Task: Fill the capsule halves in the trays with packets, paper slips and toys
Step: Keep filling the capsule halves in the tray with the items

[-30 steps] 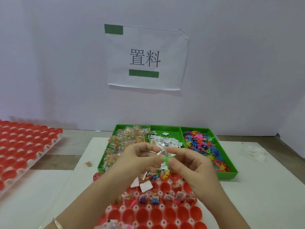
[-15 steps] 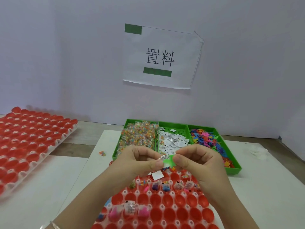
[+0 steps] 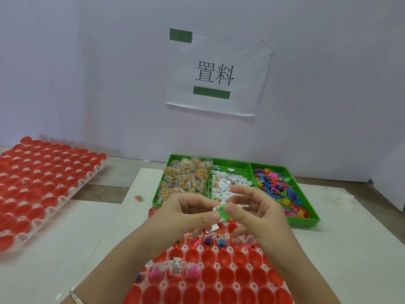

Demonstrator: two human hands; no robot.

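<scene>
green toy (image 3: pixel 221 212) pinched between two hands (image 3: pixel 188 212) (image 3: pixel 260 216); three bins (image 3: pixel 157 199) (image 3: pixel 238 170) (image 3: pixel 304 222), two trays (image 3: pixel 215 267) (image 3: pixel 81 183).

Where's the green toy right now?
Head view, centre: the green toy is pinched between the left hand and right hand, above the far rows of the near capsule tray, just in front of the green bin.

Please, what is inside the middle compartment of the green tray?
In the green tray, white paper slips cover most of that compartment; bare mesh shows at its far end. The right hand covers the near end, so that part is hidden.
</scene>
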